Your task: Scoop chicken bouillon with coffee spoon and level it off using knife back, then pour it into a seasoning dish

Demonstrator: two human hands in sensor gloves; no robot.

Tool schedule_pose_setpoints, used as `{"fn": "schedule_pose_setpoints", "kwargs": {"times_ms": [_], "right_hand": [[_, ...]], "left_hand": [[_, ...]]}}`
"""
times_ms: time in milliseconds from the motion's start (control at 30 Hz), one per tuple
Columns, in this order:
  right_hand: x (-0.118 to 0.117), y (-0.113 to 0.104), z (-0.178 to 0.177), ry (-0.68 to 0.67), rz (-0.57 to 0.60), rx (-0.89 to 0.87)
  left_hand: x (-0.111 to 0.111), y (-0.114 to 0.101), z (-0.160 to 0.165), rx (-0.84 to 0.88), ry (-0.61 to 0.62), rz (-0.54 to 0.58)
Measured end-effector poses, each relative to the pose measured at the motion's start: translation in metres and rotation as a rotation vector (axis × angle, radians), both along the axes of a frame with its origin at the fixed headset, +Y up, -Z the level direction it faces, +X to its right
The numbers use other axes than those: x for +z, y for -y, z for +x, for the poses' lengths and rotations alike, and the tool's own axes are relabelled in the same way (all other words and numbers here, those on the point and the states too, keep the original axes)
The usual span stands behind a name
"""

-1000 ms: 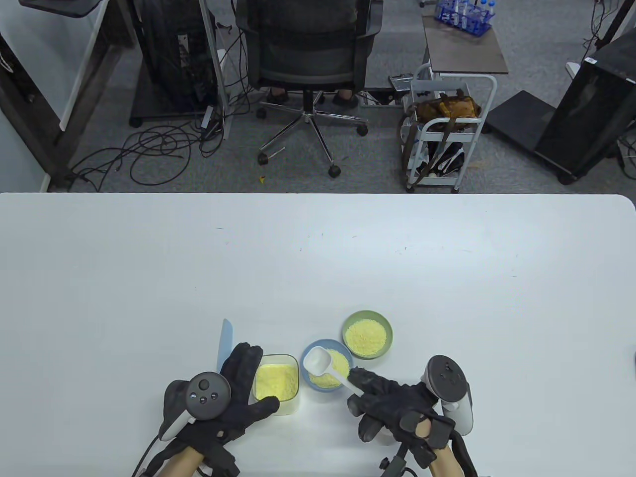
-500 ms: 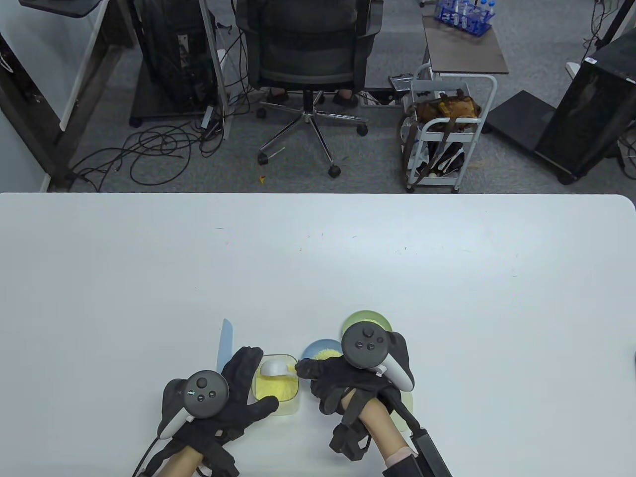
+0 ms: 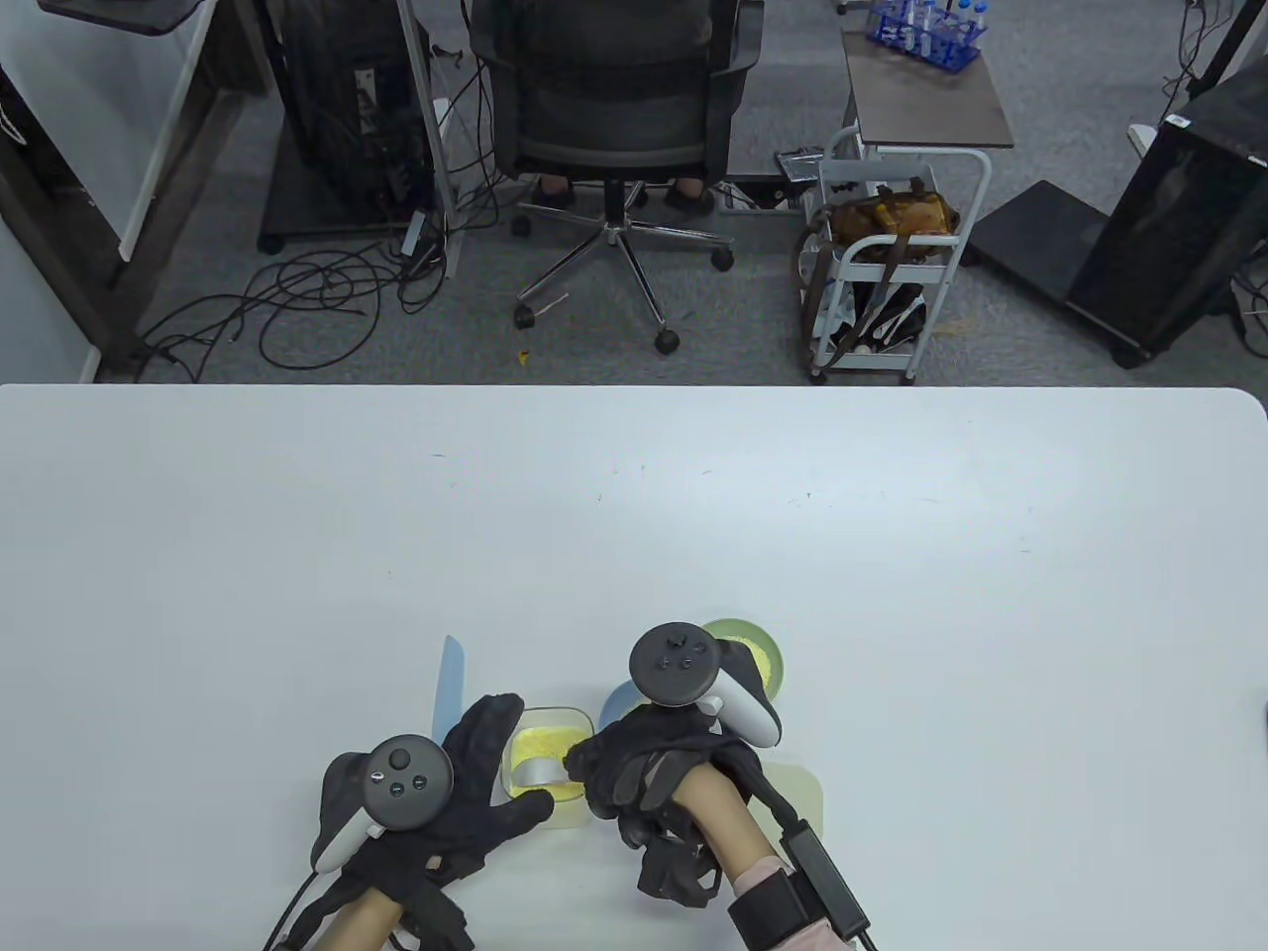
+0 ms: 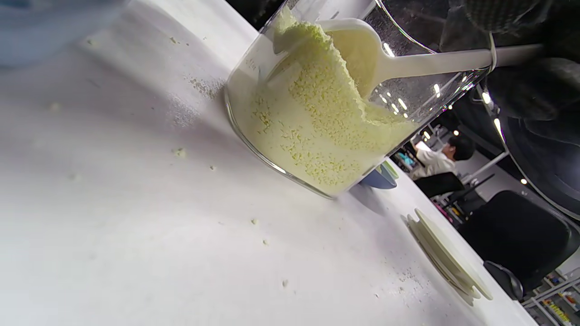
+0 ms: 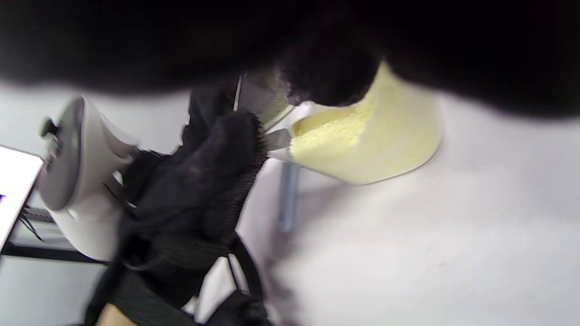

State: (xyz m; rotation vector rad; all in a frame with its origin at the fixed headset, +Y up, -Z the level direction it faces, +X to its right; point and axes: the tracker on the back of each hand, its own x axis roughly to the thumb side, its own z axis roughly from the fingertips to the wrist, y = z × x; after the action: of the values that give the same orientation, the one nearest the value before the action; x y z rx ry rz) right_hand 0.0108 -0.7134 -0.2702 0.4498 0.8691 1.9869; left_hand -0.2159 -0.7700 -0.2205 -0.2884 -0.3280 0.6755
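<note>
A clear container point(image 3: 555, 738) of yellow chicken bouillon stands near the table's front edge. My left hand point(image 3: 500, 763) braces it, fingers straight along its left side and thumb along its front. My right hand point(image 3: 586, 768) grips the handle of the white coffee spoon point(image 3: 533, 771), whose bowl is dug into the granules point(image 4: 317, 113). In the left wrist view the spoon point(image 4: 362, 59) lies tilted against a heap of bouillon. A pale blue knife point(image 3: 448, 682) lies on the table left of the container. Behind my right hand show parts of the blue dish point(image 3: 614, 701) and the green dish point(image 3: 763, 656).
A pale lid point(image 3: 804, 792) lies flat to the right of my right forearm. Loose granules point(image 4: 181, 151) dot the table point(image 3: 634, 515) around the container. An office chair point(image 3: 614, 119) and a cart point(image 3: 892, 248) stand beyond the far edge.
My right hand swung left from the blue dish to the container and pushed the empty spoon down into the bouillon. The left hand stayed at the container.
</note>
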Motion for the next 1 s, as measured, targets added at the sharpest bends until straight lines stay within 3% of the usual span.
{"fn": "schedule_pose_setpoints", "kwargs": {"times_ms": [367,1000], "right_hand": [[0.003,0.037,0.014,0.073,-0.261,-0.35],[0.011,0.039,0.04,0.153,-0.252,-0.517]], "left_hand": [[0.0,0.0,-0.001,0.003,-0.004,-0.004],[0.0,0.0,-0.002,-0.006,-0.001,-0.031]]}}
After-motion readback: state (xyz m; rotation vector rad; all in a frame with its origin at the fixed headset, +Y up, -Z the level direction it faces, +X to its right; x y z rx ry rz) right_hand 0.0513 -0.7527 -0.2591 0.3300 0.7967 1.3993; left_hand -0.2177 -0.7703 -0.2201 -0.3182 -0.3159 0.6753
